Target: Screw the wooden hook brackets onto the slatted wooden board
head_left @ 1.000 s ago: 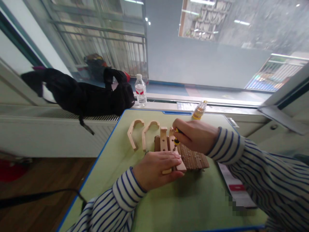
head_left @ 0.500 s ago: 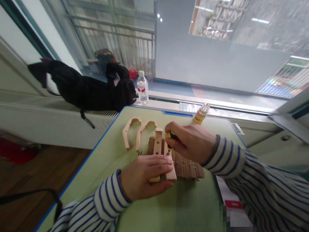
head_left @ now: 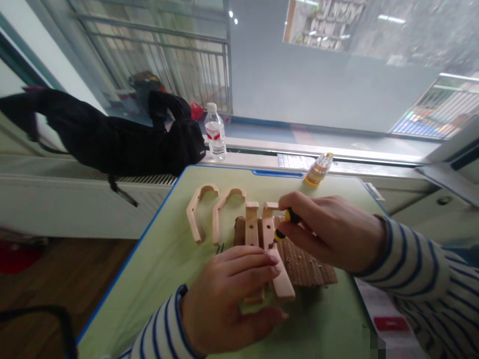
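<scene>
My right hand (head_left: 329, 229) is closed around a yellow-and-black screwdriver (head_left: 280, 234). The driver tilts down to the left, and its tip meets the right-hand wooden piece (head_left: 281, 279) near a hole. My left hand (head_left: 232, 294) lies with fingers stretched out across the two wooden pieces, its fingertips just below the screwdriver tip and its thumb apart. The left-hand wooden piece (head_left: 251, 224) is partly covered by those fingers. Both pieces rest over a brown slatted wooden panel (head_left: 305, 262) dotted with small holes or screws.
Two curved wooden pieces (head_left: 195, 217) (head_left: 217, 219) lie on the light green table (head_left: 164, 239), near a few small dark screws (head_left: 220, 248). An amber-bottomed bottle (head_left: 319, 169) stands at the far edge. Beyond are a water bottle (head_left: 215, 132) and a black bag (head_left: 138, 144).
The view has shifted and come closer. My right hand has tilted the screwdriver further to the right, and the left thumb has spread away from the wooden piece.
</scene>
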{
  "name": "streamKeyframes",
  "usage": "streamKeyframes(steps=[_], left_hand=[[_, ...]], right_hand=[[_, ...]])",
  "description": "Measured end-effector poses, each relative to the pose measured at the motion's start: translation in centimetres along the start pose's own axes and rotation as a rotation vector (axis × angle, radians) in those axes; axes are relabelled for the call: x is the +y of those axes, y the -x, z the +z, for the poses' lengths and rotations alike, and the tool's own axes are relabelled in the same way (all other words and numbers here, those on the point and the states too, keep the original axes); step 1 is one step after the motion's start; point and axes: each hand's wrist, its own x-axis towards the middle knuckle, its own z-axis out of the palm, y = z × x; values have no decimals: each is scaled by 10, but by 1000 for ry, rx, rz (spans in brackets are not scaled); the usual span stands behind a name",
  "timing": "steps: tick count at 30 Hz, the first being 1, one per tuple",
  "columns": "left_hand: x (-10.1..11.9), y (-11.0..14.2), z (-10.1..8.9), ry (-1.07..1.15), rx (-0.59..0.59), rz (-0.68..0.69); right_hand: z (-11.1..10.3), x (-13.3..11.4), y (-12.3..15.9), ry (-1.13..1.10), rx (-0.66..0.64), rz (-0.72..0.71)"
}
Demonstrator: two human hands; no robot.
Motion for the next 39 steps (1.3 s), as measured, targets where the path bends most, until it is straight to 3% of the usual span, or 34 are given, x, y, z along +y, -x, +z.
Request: streamKeyframes(steps=[14,22,28,39], left_hand=[[-6,3,8,-14,-17,17],[-8,2,6,32,-22,18],[-10,3,5,36,-59,-7],[-12,3,6,78,-70,-26]], right_hand=[[-3,0,1,-87,2,-68],[0,-1,4,-42,105,-85],[-1,1,7,-94,44,-90],[-2,-1,4,63,59,-149]])
